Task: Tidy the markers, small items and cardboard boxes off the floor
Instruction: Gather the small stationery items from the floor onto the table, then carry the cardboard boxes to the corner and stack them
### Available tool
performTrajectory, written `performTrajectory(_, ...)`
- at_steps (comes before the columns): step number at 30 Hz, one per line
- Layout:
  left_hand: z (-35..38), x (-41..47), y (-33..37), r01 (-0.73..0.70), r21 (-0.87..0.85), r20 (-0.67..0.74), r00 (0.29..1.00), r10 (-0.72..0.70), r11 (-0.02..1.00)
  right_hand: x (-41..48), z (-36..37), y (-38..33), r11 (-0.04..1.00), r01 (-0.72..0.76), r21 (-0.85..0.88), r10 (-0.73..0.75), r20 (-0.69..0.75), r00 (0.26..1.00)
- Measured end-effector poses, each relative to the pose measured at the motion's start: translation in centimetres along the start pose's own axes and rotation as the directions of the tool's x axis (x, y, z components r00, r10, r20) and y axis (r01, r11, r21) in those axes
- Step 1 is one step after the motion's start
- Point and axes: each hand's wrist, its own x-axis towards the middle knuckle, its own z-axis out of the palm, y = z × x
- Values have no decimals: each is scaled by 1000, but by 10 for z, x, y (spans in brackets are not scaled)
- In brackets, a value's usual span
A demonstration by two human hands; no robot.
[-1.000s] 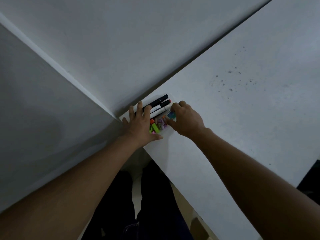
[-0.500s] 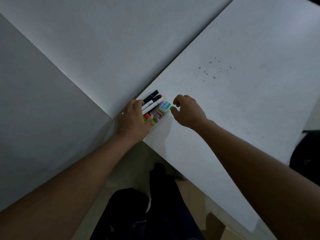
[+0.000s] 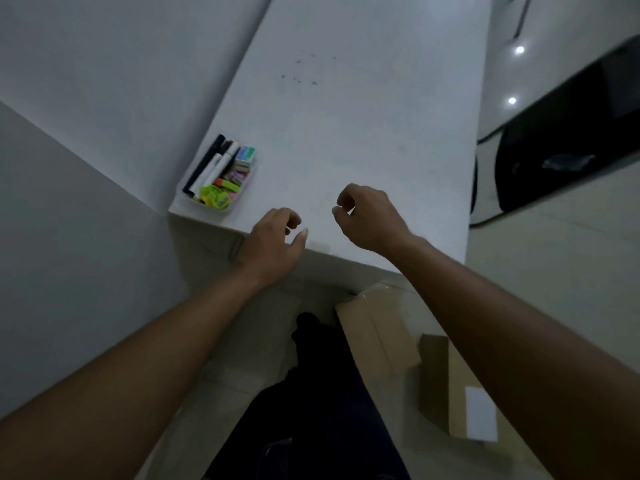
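A clear tray point(image 3: 250, 178) sits in the near left corner of the white table point(image 3: 363, 133), against the wall. It holds black and white markers point(image 3: 211, 164) and several small colourful items point(image 3: 228, 188). My left hand point(image 3: 273, 244) hovers at the table's front edge, below and right of the tray, fingers loosely curled and holding nothing. My right hand point(image 3: 370, 216) hangs over the table to the right, fingers bent, empty too. A flattened cardboard box point(image 3: 381, 327) lies on the floor below the table edge, partly hidden by my right arm.
Grey walls close the left side. A dark chair point(image 3: 568, 133) stands on the right on the pale tiled floor. My dark trouser legs point(image 3: 318, 393) fill the bottom middle. A white label point(image 3: 479, 414) shows on the cardboard.
Both hands have let go of the tray and drawn back toward the table's front edge. The view has tilted down, so the cardboard on the floor has come into view.
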Motion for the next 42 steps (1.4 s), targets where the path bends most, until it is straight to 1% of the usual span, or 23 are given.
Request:
performTrajectory(4,39,-33,23,-35,-15,188,982,37,999,-60,-12,32,992,-107,60,110,-40,993)
performTrajectory(7,70,-56,46,-45,-36,296,954,54,998,-104,-22,62,983,-172,68,176,-59,983)
performTrajectory(10,95,-71,66,-46,-32,345,937,54,998,-139,-26,92,972,-218,87,226,-94,970)
performTrajectory(13,121,-87,78,1,-52,366,930,18,999,-171,-25,122,956,-262,129,274,-83,958)
performTrajectory(18,179,-119,86,187,-94,346,927,-144,978,-215,-9,180,931,-314,185,321,-12,947)
performTrajectory(21,227,-142,94,328,-131,304,911,-277,935,-240,9,225,920,-340,197,338,46,940)
performTrajectory(24,269,-162,99,477,-175,288,862,-418,861,-256,26,261,905,-378,197,360,120,925)
performTrajectory(27,302,-183,97,569,-177,285,810,-512,803,-266,48,296,878,-436,199,405,176,897)
performTrajectory(32,347,-202,66,637,-126,287,757,-587,760,-273,96,344,836,-507,210,451,264,853)
performTrajectory(37,390,-197,20,633,-93,298,754,-585,768,-264,150,385,834,-528,162,475,277,835)
performTrajectory(39,409,-193,-2,628,-99,281,762,-584,772,-257,175,400,839,-524,147,475,273,837)
performTrajectory(42,443,-193,-35,652,-109,263,747,-611,750,-250,214,426,838,-530,128,485,272,831)
